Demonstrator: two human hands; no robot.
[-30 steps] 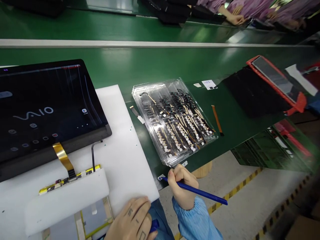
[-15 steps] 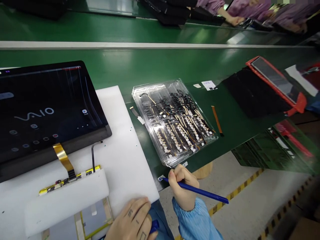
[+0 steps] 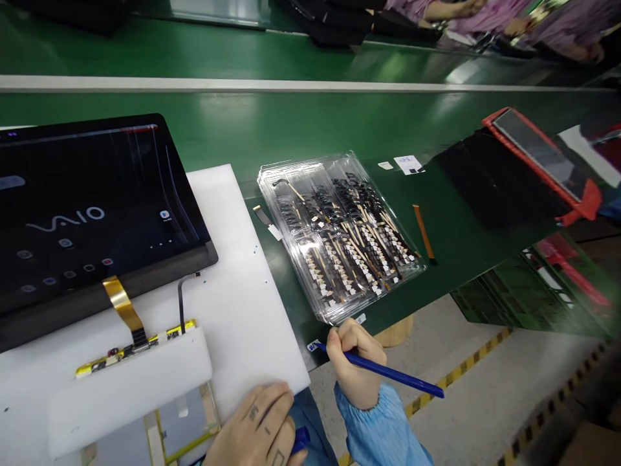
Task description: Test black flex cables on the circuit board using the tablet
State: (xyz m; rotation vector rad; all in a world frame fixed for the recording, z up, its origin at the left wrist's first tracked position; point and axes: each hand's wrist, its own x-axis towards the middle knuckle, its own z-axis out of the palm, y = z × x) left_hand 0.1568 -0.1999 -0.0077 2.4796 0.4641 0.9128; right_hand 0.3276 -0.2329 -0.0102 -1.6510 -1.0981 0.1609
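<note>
right hand [image 3: 356,366] is closed around a thin blue stylus pen [image 3: 388,373], whose tip sits at a small white label [image 3: 313,345] on the green bench [image 3: 451,252], just below a clear plastic tray [image 3: 272,181] of flex cables. left hand [image 3: 257,424] rests on the white foam board [image 3: 233,291]; its grip cannot be told.
</note>
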